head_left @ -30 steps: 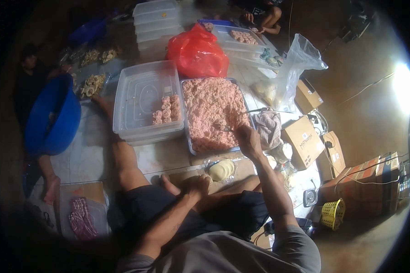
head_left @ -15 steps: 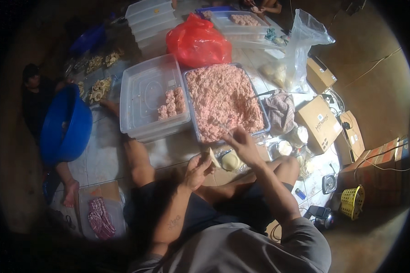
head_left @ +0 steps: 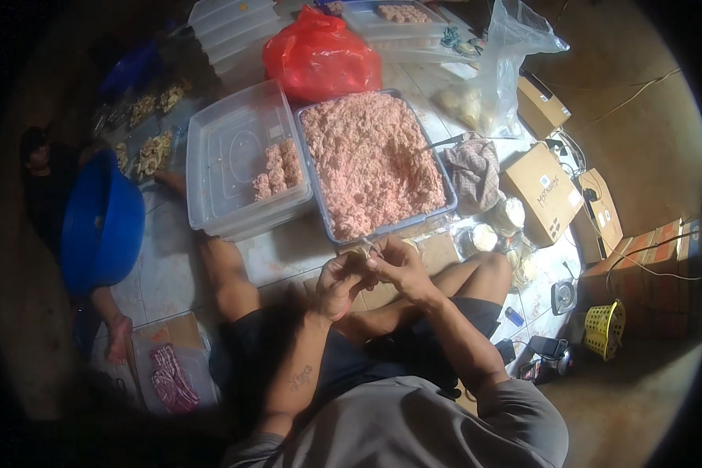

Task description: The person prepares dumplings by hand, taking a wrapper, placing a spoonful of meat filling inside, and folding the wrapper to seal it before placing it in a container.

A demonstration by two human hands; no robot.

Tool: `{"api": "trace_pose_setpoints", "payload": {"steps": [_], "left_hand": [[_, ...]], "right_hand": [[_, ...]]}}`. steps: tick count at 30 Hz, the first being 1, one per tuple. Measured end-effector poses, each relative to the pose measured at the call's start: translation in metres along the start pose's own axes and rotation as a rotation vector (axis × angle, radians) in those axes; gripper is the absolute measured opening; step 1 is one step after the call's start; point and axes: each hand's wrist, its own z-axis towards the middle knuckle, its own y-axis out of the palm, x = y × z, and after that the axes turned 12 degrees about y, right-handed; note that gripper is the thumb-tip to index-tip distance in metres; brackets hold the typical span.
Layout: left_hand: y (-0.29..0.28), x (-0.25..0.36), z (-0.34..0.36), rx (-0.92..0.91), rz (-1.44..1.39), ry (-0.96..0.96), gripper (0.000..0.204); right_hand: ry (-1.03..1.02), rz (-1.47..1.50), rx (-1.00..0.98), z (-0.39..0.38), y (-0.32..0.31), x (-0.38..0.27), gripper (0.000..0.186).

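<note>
Both hands have come together just beyond the person's crossed legs, near the close edge of the tray (head_left: 413,220) of pink minced meat (head_left: 366,148). Half a second ago they were apart: the left hand (head_left: 338,285) held up a thin pale round, while the right hand (head_left: 402,269) was over the tray's near edge with a slim utensil. A second ago the right reached into the meat and the left lay low by a stack of pale rounds. Now the left is cupped and closed around a small pale piece (head_left: 362,250), which sits at the fingertips between the two hands, seen partly edge-on. The right has its fingers bent in over the same piece; whether it pinches the piece, the utensil or both, I cannot tell. The stack can no longer be made out behind the hands. The clear box (head_left: 226,171) left of the tray carries the same rows of meat lumps (head_left: 281,168) at its right side as before. The red bag (head_left: 320,58) stays behind the tray, and the checked cloth (head_left: 473,171) lies at its right, between the tray and a cardboard box (head_left: 544,193).
</note>
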Motion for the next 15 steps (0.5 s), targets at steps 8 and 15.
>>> {"api": "trace_pose_setpoints", "payload": {"steps": [8, 15], "left_hand": [[-0.004, 0.004, -0.007, 0.028, 0.068, -0.016, 0.030], [-0.041, 0.034, -0.033, 0.240, -0.436, 0.160, 0.053]], "right_hand": [[-0.016, 0.053, 0.126, 0.000, -0.011, 0.023, 0.016], [0.026, -0.160, 0.105, -0.033, -0.015, -0.003, 0.016]]}}
